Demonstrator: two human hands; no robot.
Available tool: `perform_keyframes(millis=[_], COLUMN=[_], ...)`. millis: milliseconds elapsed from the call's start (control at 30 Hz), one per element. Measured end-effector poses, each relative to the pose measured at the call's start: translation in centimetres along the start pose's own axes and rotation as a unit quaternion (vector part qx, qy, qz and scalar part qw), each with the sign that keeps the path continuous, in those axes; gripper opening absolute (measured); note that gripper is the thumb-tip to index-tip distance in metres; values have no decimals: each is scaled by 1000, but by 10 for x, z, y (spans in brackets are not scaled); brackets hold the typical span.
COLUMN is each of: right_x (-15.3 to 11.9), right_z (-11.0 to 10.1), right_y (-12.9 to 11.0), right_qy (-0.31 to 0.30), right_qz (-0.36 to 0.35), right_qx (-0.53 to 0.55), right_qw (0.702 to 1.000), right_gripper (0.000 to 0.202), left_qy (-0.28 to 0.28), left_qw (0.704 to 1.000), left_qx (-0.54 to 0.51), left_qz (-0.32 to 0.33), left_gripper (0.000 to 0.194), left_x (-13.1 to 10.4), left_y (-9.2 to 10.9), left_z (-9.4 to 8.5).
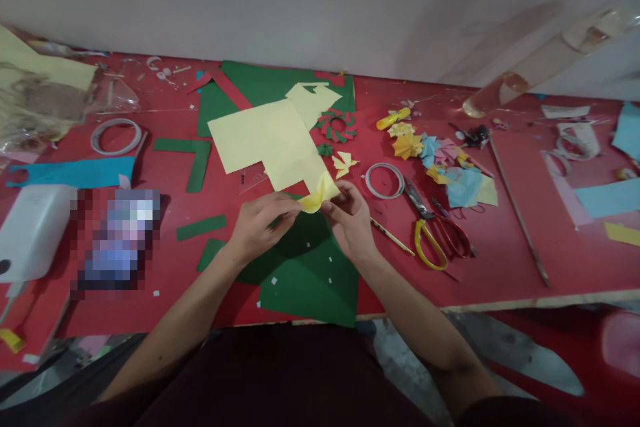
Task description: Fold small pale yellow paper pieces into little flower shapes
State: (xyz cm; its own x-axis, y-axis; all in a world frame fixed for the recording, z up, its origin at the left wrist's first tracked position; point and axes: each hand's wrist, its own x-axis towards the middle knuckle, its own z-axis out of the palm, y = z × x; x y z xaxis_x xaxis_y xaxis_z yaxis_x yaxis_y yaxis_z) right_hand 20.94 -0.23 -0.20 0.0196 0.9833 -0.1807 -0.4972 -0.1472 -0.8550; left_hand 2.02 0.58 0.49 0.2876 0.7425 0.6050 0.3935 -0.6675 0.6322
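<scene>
Between my two hands is a piece of folded yellow paper (pixel 320 195), curved and creased upward in the middle. The fingers of my left hand (pixel 264 221) pinch its left end. My right hand (pixel 351 217) grips its right side, thumb in front. Just behind lie larger pale yellow sheets (pixel 265 137) with cut-out corners. Green paper (pixel 310 280) dotted with small white scraps lies under and in front of my hands. Beyond my right hand are a small yellow folded paper shape (pixel 344 163) and a red-and-green paper ring (pixel 338 127).
To the right are scissors (pixel 425 207), a tape roll (pixel 385 181), a pencil (pixel 393 237) and colourful folded papers (pixel 440 153). A clear bottle (pixel 540 67) leans near the wall. On the left are a blurred-out phone-like object (pixel 123 237), a white device (pixel 37 230) and another tape roll (pixel 116 137).
</scene>
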Motion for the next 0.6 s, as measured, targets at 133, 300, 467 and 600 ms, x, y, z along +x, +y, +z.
perform_keyframes(millis=[133,300,467,600], right_x=[-1,-1,-1,-2], right_z=[0,-1,-4,-4], right_y=[-2,-2,1,2], right_qy=[0,-1,-17,-13], right_qz=[-22,-31,-42,-56], right_qx=[-22,-41,-53,-66], right_qw=[1000,999,998,996], right_gripper=[39,39,38,39], left_qy=[-30,-42,-43,-38], left_qw=[999,997,992,989], left_qx=[-23,-55,-96,-104], left_qz=[-7,-36,-69,-103], left_gripper=[13,18,25,30], left_x=[4,5,9,10], left_y=[0,1,6,8], left_z=[-1,-1,-3,-3])
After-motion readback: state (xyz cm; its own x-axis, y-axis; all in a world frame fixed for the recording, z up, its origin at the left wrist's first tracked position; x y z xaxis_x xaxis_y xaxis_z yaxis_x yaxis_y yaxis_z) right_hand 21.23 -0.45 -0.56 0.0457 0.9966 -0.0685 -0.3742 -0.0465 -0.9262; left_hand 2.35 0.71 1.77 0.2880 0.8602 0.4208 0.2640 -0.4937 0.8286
